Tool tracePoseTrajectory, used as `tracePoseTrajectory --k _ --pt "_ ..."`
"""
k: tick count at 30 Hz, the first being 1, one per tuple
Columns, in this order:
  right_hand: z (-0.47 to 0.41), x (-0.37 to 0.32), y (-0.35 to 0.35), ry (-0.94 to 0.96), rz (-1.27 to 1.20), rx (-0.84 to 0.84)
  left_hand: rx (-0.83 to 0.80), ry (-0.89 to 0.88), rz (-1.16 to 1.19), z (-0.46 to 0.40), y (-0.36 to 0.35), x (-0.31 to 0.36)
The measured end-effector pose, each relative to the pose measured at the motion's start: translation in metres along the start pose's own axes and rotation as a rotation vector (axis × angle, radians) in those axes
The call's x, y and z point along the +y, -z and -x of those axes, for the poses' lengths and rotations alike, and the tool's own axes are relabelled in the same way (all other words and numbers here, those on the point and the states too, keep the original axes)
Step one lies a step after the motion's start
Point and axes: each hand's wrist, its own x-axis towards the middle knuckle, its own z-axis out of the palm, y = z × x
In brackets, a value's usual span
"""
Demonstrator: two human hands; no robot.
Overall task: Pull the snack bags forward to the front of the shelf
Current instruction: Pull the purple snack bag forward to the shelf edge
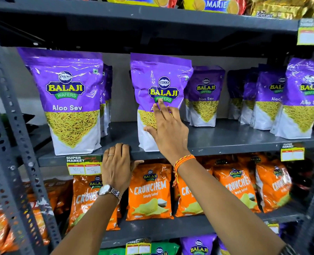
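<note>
Purple Balaji Aloo Sev bags stand on the grey middle shelf (226, 142). One bag (68, 100) stands at the front left with more bags behind it. A second bag (159, 80) stands at the front centre. My right hand (168, 129) lies flat against its face with fingers spread, holding nothing. A third bag (205, 96) stands further back to the right of it. Several more bags (299, 100) stand in a row at the right. My left hand (116, 162) rests on the shelf's front edge, fingers curled over the lip.
Orange Crunchem bags (149, 192) fill the shelf below. Price tags (84, 167) hang on the shelf edge. A perforated grey upright (11, 126) runs down the left. Biscuit packs (215, 4) sit on the top shelf. More purple bags (198, 245) sit at the bottom.
</note>
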Motion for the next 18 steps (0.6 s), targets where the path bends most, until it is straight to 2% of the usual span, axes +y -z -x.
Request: tracePoseTrajectory --k 3,18 --pt "-0.005 0.001 -0.007 0.008 0.011 -0.035 0.011 -0.002 0.001 0.000 0.000 0.000" --pt "-0.016 0.004 -0.030 0.038 0.067 -0.007 0.026 -0.004 0.002 0.000 -0.003 -0.001"
